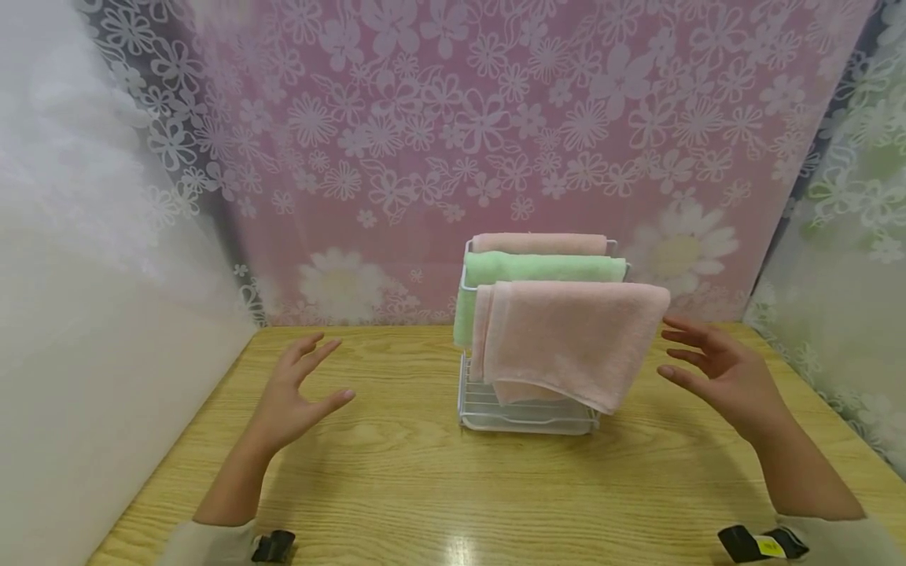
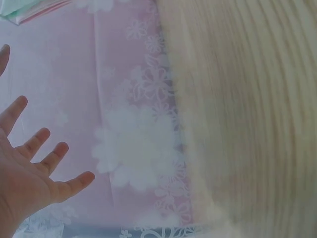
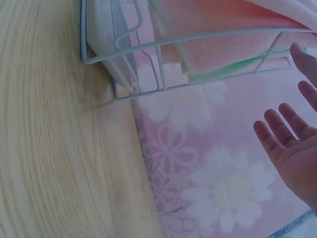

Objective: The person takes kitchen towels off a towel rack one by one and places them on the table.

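Note:
A white wire rack (image 1: 463, 393) stands on the table with three towels draped over its bars. The front towel is pink (image 1: 573, 338), hanging unevenly with its lower right corner lowest. Behind it hangs a green towel (image 1: 545, 267), and at the back another pink towel (image 1: 538, 244). My right hand (image 1: 729, 373) is just right of the front towel, fingers spread and slightly bent, holding nothing. Well to the left of the rack, my left hand (image 1: 286, 397) hovers with fingers apart and nothing in it. In the right wrist view, the rack's side frame (image 3: 198, 37) shows beside the right hand (image 3: 297, 153).
A pale tray (image 1: 527, 424) forms the rack's base. The wood-grain table (image 1: 396, 487) meets a pink flowered curtain (image 1: 425, 157) at the back. A white panel (image 1: 106, 275) borders the left side, and a flowered sheet (image 1: 849, 275) the right.

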`<state>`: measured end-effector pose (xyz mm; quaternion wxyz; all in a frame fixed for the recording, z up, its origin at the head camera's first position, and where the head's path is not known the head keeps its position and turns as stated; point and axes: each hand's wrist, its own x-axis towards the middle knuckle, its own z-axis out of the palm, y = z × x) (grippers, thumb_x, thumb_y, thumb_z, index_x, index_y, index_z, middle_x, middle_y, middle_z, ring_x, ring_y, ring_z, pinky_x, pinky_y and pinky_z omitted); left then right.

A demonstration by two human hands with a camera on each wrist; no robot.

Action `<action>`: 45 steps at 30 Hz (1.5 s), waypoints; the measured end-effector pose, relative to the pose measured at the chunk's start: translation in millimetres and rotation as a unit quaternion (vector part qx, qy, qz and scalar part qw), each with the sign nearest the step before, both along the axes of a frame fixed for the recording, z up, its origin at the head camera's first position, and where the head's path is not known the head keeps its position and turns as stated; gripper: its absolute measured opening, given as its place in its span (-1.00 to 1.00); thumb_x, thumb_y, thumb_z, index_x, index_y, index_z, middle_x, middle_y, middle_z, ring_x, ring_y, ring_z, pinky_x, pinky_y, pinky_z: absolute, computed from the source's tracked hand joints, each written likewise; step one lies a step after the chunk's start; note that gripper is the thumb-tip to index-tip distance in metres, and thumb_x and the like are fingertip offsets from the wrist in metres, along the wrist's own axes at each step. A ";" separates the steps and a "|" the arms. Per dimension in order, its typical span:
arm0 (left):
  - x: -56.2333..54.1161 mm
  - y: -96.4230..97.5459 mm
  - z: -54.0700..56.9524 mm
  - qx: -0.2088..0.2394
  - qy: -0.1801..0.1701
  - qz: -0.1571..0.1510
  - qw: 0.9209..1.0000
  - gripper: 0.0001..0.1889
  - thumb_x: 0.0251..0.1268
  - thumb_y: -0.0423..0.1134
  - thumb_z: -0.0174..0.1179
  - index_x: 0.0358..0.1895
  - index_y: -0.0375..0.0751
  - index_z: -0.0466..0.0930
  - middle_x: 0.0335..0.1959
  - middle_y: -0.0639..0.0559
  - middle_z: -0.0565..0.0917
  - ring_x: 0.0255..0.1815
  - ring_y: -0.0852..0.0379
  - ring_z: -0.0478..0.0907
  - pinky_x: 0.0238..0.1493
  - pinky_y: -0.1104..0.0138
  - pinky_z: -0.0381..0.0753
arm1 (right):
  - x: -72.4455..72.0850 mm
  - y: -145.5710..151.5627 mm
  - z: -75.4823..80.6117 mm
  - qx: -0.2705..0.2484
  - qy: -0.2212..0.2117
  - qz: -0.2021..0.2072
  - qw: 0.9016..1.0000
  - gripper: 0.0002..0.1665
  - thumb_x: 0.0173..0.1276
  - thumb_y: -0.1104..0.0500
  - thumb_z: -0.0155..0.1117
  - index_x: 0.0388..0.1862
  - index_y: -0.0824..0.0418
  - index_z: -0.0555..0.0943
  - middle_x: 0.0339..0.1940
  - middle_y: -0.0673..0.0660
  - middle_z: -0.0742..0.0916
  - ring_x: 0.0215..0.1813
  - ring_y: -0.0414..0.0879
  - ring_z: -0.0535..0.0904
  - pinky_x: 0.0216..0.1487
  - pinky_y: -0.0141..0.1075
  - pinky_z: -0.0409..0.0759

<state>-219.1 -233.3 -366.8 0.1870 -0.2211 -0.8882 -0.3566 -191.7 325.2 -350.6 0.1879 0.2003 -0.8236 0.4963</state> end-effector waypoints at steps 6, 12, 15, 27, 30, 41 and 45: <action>1.0 8.0 3.5 0.017 0.019 -0.020 0.999 -0.22 0.07 -0.17 0.47 0.42 -0.01 0.37 0.46 -0.13 0.21 0.43 -0.29 0.10 0.16 -0.37 0.17 | 0.5 -4.5 5.3 -0.064 0.002 0.045 0.997 -0.32 0.26 0.60 0.20 0.37 0.41 0.36 0.21 0.01 0.58 0.15 -0.26 0.56 -0.02 -0.47 0.58; 1.5 14.9 7.4 0.020 0.032 -0.036 0.999 -0.21 0.07 -0.18 0.48 0.43 0.03 0.36 0.45 -0.09 0.25 0.42 -0.25 0.16 0.17 -0.34 0.21 | 1.5 -12.5 9.9 -0.102 -0.003 0.053 0.993 -0.41 0.28 0.57 0.20 0.31 0.41 0.43 0.05 0.04 0.66 0.05 -0.19 0.64 -0.07 -0.47 0.60; 3.5 18.6 9.6 0.024 0.024 -0.045 0.998 -0.20 0.08 -0.17 0.47 0.45 0.06 0.33 0.45 -0.07 0.26 0.42 -0.23 0.16 0.17 -0.34 0.23 | 1.4 -18.2 11.3 -0.132 -0.006 0.064 0.989 -0.46 0.28 0.57 0.20 0.26 0.43 0.47 0.00 0.06 0.69 0.01 -0.17 0.66 -0.07 -0.47 0.60; 6.9 37.4 24.7 0.029 0.032 -0.076 0.996 -0.21 0.08 -0.17 0.47 0.44 0.03 0.35 0.43 -0.03 0.29 0.44 -0.19 0.17 0.20 -0.31 0.24 | -2.4 -33.5 18.2 -0.135 0.009 0.057 0.989 -0.67 0.35 0.52 0.15 0.09 0.44 0.56 -0.13 0.02 0.70 -0.12 -0.22 0.64 -0.11 -0.50 0.59; 4.3 43.4 30.3 0.027 0.041 -0.089 0.995 -0.22 0.09 -0.16 0.46 0.43 0.04 0.36 0.43 -0.01 0.31 0.43 -0.16 0.19 0.21 -0.28 0.26 | -3.1 -35.4 21.6 -0.152 0.007 0.059 0.987 -0.72 0.36 0.50 0.17 0.03 0.44 0.58 -0.16 0.01 0.70 -0.15 -0.22 0.63 -0.12 -0.51 0.59; -5.4 65.9 53.2 0.028 0.062 -0.133 0.989 -0.24 0.09 -0.10 0.46 0.42 0.09 0.38 0.41 0.07 0.34 0.43 -0.04 0.22 0.26 -0.21 0.28 | -5.7 -36.8 28.6 -0.194 0.007 0.070 0.978 -0.81 0.38 0.48 0.16 -0.06 0.47 0.57 -0.19 0.05 0.69 -0.18 -0.20 0.63 -0.14 -0.49 0.60; -7.3 73.6 62.5 0.027 0.060 -0.150 0.986 -0.27 0.11 -0.06 0.44 0.41 0.07 0.39 0.39 0.09 0.36 0.43 0.00 0.23 0.27 -0.19 0.28 | -6.6 -37.2 30.2 -0.218 0.000 0.090 0.972 -0.82 0.39 0.49 0.12 -0.05 0.47 0.55 -0.17 0.07 0.68 -0.16 -0.18 0.64 -0.11 -0.47 0.60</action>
